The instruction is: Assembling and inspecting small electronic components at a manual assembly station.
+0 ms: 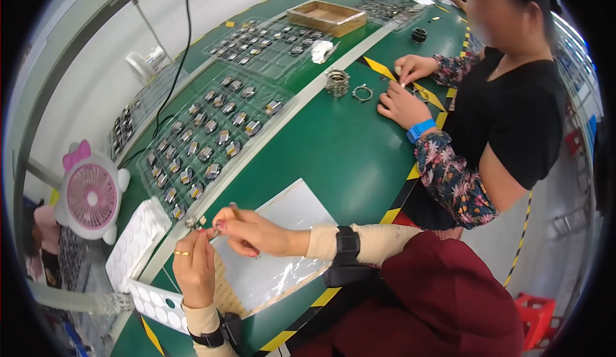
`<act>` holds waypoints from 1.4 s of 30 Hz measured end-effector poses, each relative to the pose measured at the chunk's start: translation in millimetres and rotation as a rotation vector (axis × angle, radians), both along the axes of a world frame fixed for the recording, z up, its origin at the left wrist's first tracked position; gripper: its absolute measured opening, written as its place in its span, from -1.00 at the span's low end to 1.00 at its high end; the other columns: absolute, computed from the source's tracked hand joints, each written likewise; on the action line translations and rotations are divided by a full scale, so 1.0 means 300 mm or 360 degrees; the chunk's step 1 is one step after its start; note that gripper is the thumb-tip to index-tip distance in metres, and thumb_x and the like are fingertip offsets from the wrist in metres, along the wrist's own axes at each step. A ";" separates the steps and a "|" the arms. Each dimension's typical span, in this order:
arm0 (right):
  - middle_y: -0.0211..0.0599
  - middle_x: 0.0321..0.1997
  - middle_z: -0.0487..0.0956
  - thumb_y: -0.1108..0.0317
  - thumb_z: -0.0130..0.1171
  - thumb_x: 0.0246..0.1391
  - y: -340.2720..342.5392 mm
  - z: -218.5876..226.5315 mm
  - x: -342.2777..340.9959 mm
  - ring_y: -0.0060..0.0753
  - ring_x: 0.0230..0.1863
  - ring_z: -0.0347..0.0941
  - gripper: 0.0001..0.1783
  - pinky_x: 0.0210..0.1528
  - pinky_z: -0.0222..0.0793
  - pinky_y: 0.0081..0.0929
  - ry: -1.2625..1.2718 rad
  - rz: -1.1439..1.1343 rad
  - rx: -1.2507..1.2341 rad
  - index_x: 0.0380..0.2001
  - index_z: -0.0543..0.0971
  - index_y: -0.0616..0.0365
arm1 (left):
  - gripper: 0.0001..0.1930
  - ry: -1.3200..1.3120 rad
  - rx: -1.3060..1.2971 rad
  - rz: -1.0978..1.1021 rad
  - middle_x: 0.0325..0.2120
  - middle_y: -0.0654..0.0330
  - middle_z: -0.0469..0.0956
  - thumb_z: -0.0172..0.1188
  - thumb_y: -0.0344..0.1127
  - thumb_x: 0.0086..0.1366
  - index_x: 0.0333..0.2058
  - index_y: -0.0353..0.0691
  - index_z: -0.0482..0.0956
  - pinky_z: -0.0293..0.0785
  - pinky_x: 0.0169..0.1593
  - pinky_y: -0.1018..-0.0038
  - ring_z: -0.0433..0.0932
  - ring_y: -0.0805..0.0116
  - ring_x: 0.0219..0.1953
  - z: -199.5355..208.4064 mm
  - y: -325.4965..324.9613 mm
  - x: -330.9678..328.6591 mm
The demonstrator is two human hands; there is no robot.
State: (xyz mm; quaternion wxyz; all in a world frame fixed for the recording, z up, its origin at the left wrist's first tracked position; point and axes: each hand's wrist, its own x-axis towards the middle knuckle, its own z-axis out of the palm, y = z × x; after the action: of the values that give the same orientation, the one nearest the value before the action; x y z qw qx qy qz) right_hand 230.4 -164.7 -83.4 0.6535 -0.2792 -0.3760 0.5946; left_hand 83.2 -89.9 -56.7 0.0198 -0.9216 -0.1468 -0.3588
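Note:
My left hand (195,267), with a ring on one finger, is closed in a pinch on a small metal part (190,223). My right hand (256,234) meets it at the fingertips, closed around a thin tool (233,208) whose kind I cannot make out; the fingers hide most of it. Below both hands lies a glossy clear-covered white sheet (282,229) over a brown patterned board (226,286). Beside my left hand are a sheet of white round stickers (138,245) and another strip of round stickers (157,306).
A clear tray (208,123) of small metal parts stands beyond my hands, with a second tray (263,46) and a wooden box (327,18) farther back. A pink-and-white fan (93,196) is at left. On the right, a co-worker (513,113) handles metal rings near a ring stack (337,82).

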 end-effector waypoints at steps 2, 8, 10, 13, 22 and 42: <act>-0.45 -0.84 0.17 0.16 -0.22 0.18 0.001 -0.003 0.004 -0.67 -0.83 0.06 -0.75 -0.77 -0.07 -0.66 -0.0026 -0.0023 0.0008 -0.33 0.28 0.14 | -0.81 -0.0013 0.0079 -0.0003 -0.42 0.06 0.46 0.14 -0.65 -0.05 -0.37 -0.40 0.50 0.41 -0.34 0.41 0.46 0.16 -0.40 -0.005 0.006 0.010; -0.48 -0.84 0.18 0.11 -0.22 0.18 -0.002 -0.014 0.028 -0.67 -0.84 0.03 -0.72 -0.76 -0.08 -0.67 -0.0006 0.0039 0.0039 -0.34 0.27 0.12 | -0.82 -0.0076 -0.0042 0.0067 -0.42 0.06 0.46 0.12 -0.64 -0.01 -0.37 -0.38 0.49 0.41 -0.31 0.41 0.47 0.15 -0.37 -0.027 0.013 0.022; -0.49 -0.84 0.17 0.10 -0.21 0.18 -0.001 -0.017 0.032 -0.67 -0.84 0.03 -0.71 -0.76 -0.08 -0.68 -0.0005 0.0030 0.0044 -0.34 0.27 0.12 | -0.83 -0.0005 -0.0077 0.0062 -0.41 0.06 0.46 0.11 -0.65 0.00 -0.36 -0.40 0.49 0.41 -0.31 0.41 0.47 0.14 -0.36 -0.027 0.012 0.017; -0.51 -0.84 0.16 0.07 -0.19 0.17 0.003 -0.025 0.033 -0.69 -0.83 0.02 -0.70 -0.75 -0.09 -0.68 0.0127 0.0059 0.0004 -0.35 0.26 0.10 | -0.83 0.0038 -0.0051 0.0046 -0.40 0.05 0.46 0.10 -0.66 0.00 -0.36 -0.41 0.48 0.42 -0.30 0.40 0.47 0.13 -0.36 -0.032 0.010 0.021; -0.02 -0.24 0.47 0.09 -0.17 0.13 -0.001 -0.029 0.030 -0.75 -0.84 0.08 -0.69 -0.81 -0.06 -0.72 0.0135 0.0067 0.0006 -0.36 0.28 0.14 | -0.81 0.0045 0.0093 0.0074 -0.38 0.04 0.45 0.10 -0.68 -0.03 -0.36 -0.41 0.48 0.42 -0.31 0.38 0.48 0.12 -0.36 -0.056 0.008 0.027; -0.08 -0.27 0.55 0.14 -0.26 0.19 -0.010 -0.023 0.017 -0.72 -0.82 0.04 -0.62 -0.74 -0.08 -0.75 0.0230 0.0115 -0.0165 -0.08 0.36 0.13 | -0.85 -0.0732 -0.1201 0.0086 -0.45 0.10 0.49 0.10 -0.64 0.02 -0.38 -0.38 0.53 0.40 -0.40 0.58 0.48 0.38 -0.49 0.010 0.031 -0.005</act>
State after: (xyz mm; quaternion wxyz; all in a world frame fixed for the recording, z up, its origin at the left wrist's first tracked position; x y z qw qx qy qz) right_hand 235.6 -167.7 -90.4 0.6417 -0.2552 -0.3064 0.6551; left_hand 81.8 -80.5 -53.6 -0.3420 -0.7563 -0.2921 -0.4751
